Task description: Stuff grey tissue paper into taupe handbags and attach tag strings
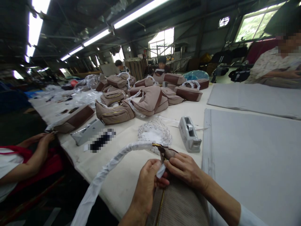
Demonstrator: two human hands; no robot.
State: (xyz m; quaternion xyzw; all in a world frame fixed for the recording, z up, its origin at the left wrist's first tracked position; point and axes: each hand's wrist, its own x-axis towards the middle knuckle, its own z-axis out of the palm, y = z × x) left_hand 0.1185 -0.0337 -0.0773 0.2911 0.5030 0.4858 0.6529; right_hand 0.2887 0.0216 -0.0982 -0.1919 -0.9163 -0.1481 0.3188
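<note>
A taupe handbag [178,204] lies at the near table edge, with a gold zipper running down it. Its strap [110,169], wrapped in white paper, arches off to the left. My left hand [148,182] is closed, pinching a small white strip of tape or paper [161,171] at the bag's top corner. My right hand [185,168] is closed on that same corner, where the strap's gold fitting [157,145] joins the bag. The two hands touch over the strip.
A grey tape dispenser [190,133] stands just beyond the bag, a second dispenser [88,131] to the left. White netting [154,133] lies between. Several finished bags [131,100] are piled further back. Grey paper sheets [246,150] cover the right. Co-workers sit left [33,150] and right [275,66].
</note>
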